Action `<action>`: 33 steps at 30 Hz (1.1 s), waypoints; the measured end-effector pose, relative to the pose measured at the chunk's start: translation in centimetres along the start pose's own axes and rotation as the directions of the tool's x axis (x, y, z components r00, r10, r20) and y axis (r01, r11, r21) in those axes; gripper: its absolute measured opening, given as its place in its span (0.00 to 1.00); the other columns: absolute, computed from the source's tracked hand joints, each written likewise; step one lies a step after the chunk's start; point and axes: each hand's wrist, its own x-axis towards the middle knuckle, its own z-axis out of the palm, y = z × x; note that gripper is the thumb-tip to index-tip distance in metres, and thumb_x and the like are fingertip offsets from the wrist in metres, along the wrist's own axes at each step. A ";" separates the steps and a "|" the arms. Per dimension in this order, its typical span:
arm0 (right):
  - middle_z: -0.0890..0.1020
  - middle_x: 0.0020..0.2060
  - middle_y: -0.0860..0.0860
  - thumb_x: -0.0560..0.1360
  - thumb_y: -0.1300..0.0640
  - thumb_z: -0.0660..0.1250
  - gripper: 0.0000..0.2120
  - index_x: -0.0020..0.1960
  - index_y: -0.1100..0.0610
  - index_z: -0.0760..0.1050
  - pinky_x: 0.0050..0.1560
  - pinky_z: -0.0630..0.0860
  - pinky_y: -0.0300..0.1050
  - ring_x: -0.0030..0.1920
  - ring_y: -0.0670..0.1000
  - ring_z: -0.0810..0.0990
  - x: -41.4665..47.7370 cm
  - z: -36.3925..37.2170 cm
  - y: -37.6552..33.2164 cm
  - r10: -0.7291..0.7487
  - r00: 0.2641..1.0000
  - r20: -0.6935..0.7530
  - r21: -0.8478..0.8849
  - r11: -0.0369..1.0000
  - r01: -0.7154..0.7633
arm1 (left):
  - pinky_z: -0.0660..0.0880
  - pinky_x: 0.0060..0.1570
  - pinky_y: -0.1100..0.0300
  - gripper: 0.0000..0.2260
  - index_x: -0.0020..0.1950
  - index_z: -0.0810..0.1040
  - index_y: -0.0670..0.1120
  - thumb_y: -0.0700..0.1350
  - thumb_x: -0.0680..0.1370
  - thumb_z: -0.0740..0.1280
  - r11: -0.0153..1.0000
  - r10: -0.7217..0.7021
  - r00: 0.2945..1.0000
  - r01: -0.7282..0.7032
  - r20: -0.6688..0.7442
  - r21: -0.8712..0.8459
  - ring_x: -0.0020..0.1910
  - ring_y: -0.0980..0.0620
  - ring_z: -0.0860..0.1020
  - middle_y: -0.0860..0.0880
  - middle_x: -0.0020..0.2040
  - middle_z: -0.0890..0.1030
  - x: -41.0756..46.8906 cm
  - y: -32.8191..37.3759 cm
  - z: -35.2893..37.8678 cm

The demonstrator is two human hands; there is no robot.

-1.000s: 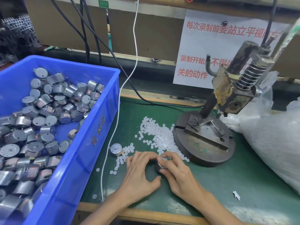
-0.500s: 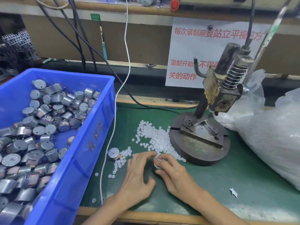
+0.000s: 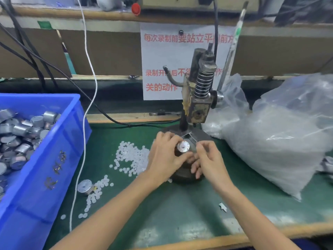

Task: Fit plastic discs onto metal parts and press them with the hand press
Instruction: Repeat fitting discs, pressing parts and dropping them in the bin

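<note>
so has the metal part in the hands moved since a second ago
Yes, the metal part moved from the green mat to over the press base.

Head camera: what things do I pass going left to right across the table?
Blue bin → white discs → left hand, holding a metal part → right hand → plastic bag.

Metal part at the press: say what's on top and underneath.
A white plastic disc sits on the metal part. Beneath is the press base, but the left hand covers the contact.
</note>
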 end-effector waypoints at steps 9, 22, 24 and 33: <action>0.78 0.33 0.44 0.76 0.64 0.62 0.06 0.48 0.54 0.74 0.33 0.69 0.34 0.28 0.40 0.74 2.5 -4.3 -3.5 -0.243 0.931 -0.271 -0.233 0.956 0.181 | 0.65 0.52 0.60 0.24 0.55 0.81 0.50 0.60 0.64 0.75 0.991 -0.133 0.990 0.134 0.037 -0.022 0.52 0.52 0.70 0.53 0.53 0.79 3.6 -0.5 2.4; 0.72 0.33 0.52 0.79 0.56 0.61 0.10 0.39 0.54 0.69 0.36 0.68 0.44 0.33 0.48 0.69 8.0 -5.3 -19.9 -0.633 0.678 -0.374 -0.133 0.760 0.636 | 0.58 0.46 0.62 0.22 0.54 0.81 0.52 0.61 0.64 0.74 0.984 -0.171 0.983 0.173 0.071 -0.029 0.51 0.53 0.71 0.56 0.53 0.79 3.8 -0.3 2.2; 0.71 0.31 0.52 0.79 0.58 0.59 0.11 0.38 0.53 0.67 0.33 0.67 0.39 0.29 0.46 0.68 4.9 -5.3 -17.6 -0.700 0.600 -0.387 -0.103 0.679 0.726 | 0.60 0.47 0.62 0.23 0.54 0.81 0.52 0.61 0.63 0.74 0.983 -0.177 0.981 0.181 0.076 -0.039 0.51 0.53 0.72 0.56 0.53 0.79 3.8 -0.3 2.2; 0.72 0.34 0.56 0.79 0.57 0.55 0.08 0.42 0.52 0.66 0.37 0.66 0.41 0.33 0.45 0.69 1.1 -4.3 -12.7 -0.750 0.497 -0.437 -0.128 0.599 0.791 | 0.61 0.48 0.61 0.23 0.54 0.81 0.51 0.62 0.64 0.74 0.982 -0.187 0.979 0.189 0.081 -0.019 0.52 0.52 0.72 0.55 0.54 0.79 3.7 0.0 2.1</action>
